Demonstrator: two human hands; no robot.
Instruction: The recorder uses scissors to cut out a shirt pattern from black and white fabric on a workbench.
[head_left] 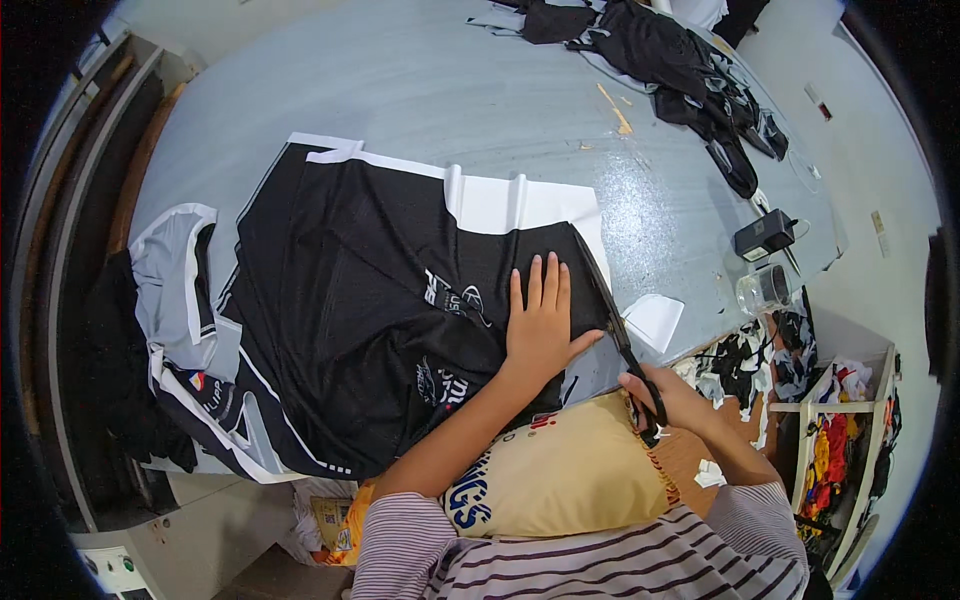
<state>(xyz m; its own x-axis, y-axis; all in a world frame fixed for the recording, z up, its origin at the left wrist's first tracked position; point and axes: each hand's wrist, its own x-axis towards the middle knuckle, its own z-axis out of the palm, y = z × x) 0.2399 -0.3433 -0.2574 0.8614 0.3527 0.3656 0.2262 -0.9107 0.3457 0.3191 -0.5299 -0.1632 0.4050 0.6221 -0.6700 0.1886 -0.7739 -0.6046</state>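
Observation:
A large black piece of printed fabric [350,230] with white edging lies wrinkled on the grey table. My left hand [541,325] rests flat on its right part, fingers spread. My right hand [682,398] grips the handles of long black scissors [624,345] at the fabric's right side. Their blades point away from me along the fabric's edge, between the black cloth and a white strip [588,207]. Beside the blades lies a loose white scrap [655,322]. Whether the blades are closed on the cloth is hard to make out.
Grey and black fabric pieces [178,285] lie at the left, and a dark garment pile [650,50] at the far right. Near the right edge stand a black box [765,236] and a glass jar [763,289]. A beige cushion [570,475] sits before me; cloth scraps fill a shelf [838,408].

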